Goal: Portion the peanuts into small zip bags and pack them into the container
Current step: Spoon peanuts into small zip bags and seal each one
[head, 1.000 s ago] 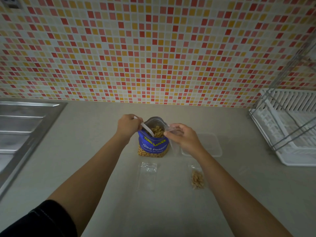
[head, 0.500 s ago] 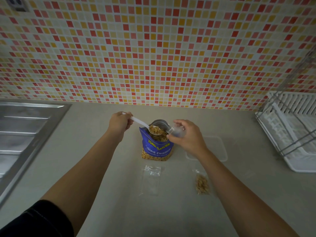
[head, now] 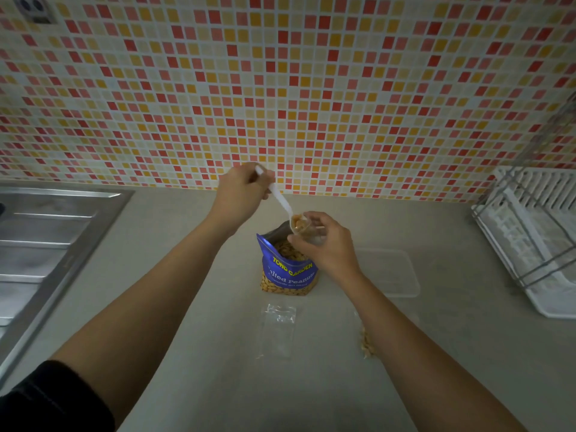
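Left hand [head: 241, 190] grips a white spoon [head: 280, 199]. The spoon's bowl carries peanuts [head: 297, 221] and sits at the mouth of a small zip bag [head: 311, 233] pinched in the right hand [head: 327, 246]. This is above the open blue peanut pouch [head: 290, 272], which stands upright on the counter [head: 467, 338]. An empty zip bag [head: 279, 328] lies flat in front of the pouch. A clear container [head: 392, 272] sits to its right.

Table [head: 202, 369]: sink [head: 46, 244] set in at far left; dish rack [head: 530, 244] at far right; wall [head: 280, 88] behind. Centre: peanut bag [head: 288, 274], upright. Container [head: 389, 272] just right of it. Empty zip bag [head: 278, 328] in front of the peanut bag; filled zip bag [head: 366, 342] to the right, partly behind the right forearm. Above the peanut bag's mouth: spoon [head: 280, 199] in left hand [head: 240, 188], bowl at the held zip bag [head: 307, 232] in right hand [head: 324, 244].
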